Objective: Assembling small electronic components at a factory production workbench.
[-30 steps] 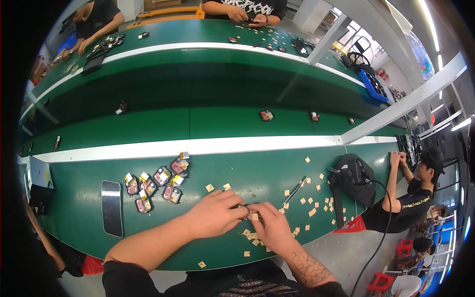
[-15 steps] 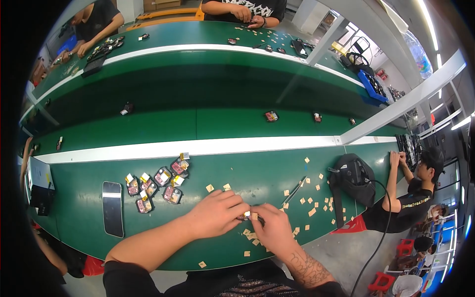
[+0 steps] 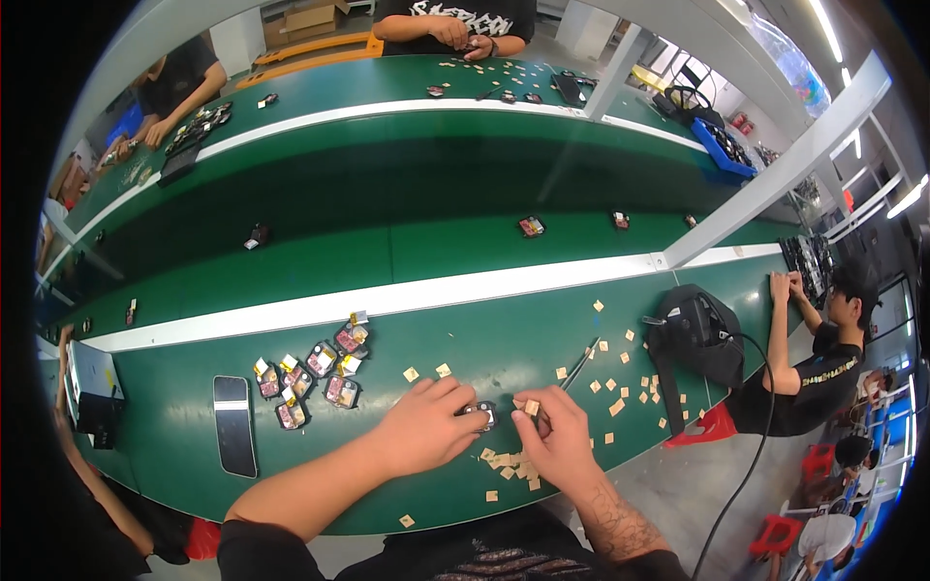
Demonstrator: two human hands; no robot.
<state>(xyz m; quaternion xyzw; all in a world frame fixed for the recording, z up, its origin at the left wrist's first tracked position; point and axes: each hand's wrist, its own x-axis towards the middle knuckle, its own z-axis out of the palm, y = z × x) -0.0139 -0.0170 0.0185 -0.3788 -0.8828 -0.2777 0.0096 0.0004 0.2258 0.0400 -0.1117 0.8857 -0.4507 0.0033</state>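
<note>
Near the front edge of the green desk point(image 3: 368, 489), seen from the head camera, a person works with both hands close together. The left hand point(image 3: 426, 426) is curled, its fingertips gripping a small black module point(image 3: 486, 415), which lies just above the desk's lower middle. The right hand point(image 3: 559, 431) pinches a tan square point(image 3: 532, 408) between thumb and forefinger, just beside the module but apart from it.

As far as the picture shows, the handling of this one module looks partway through, since module and square are in separate hands. Six more modules point(image 3: 342, 391) lie in a loose cluster to the left, several with white or yellow tabs sticking out; whether they are finished or waiting cannot be told at this size. Plenty of loose squares point(image 3: 513, 463) are left on the desk, some heaped below the right hand and others scattered farther right, so the supply seems far from used up.

A phone point(image 3: 235, 426) lies left of the cluster. Tweezers point(image 3: 579, 364) lie among the scattered squares, held by neither hand, and a black bag point(image 3: 696, 334) stands beyond them. Past the white rail point(image 3: 387, 295), a few similar modules point(image 3: 531, 226) sit spaced apart on a green strip.
</note>
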